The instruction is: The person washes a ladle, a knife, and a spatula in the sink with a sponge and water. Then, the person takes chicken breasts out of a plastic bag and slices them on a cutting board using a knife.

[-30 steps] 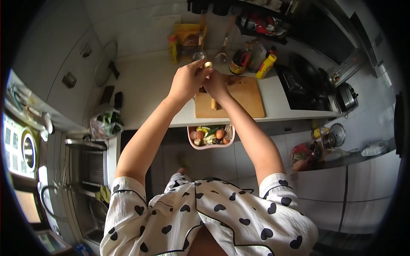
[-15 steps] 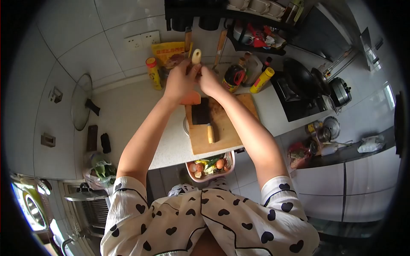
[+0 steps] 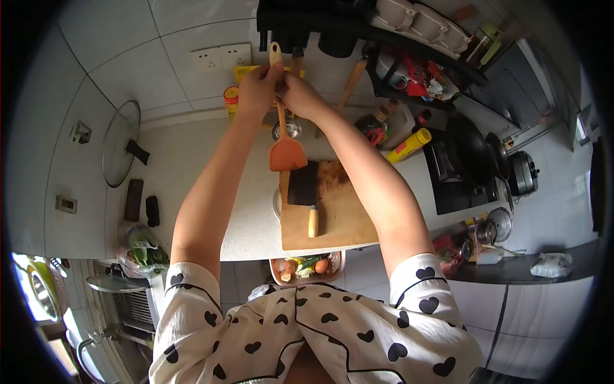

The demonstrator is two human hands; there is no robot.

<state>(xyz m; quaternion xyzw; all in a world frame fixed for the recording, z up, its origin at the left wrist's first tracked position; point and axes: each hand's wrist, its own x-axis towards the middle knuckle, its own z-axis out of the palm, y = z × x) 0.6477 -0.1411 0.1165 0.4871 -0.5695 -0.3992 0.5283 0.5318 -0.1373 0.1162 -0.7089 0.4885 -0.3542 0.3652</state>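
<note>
White cloth with black hearts — the person's shirt (image 3: 294,326) — fills the nearest part of the view. Just beyond it, a pink bin (image 3: 342,264) sits below the near edge of the bench (image 3: 192,185), holding food scraps and what look like eggshells. To the left, leafy greens (image 3: 147,246) poke out of a clear plastic bag.

On the bench, a wooden cutting board (image 3: 345,224) lies with its near edge at the bench's edge. A cleaver (image 3: 303,182) rests on it, dark blade away from the person and pale wooden handle towards them. At the left, a glass lid (image 3: 118,147) leans near the wall.

Past the board's far left corner is the orange spatula (image 3: 288,155), head down and handle up; whether its head touches the cleaver cannot be told. The left hand (image 3: 257,91) and right hand (image 3: 299,96) meet high on its handle, both gripping it with fingers curled in, though the right fingertips are partly hidden. The handle's pale, holed end sticks up above them.

Farther back, a yellow bottle (image 3: 409,145) tilts in view near a black wok (image 3: 470,150) on the right. A red-capped container (image 3: 231,97) stands left of the hands, and a black rack (image 3: 313,18) runs along the wall above.
</note>
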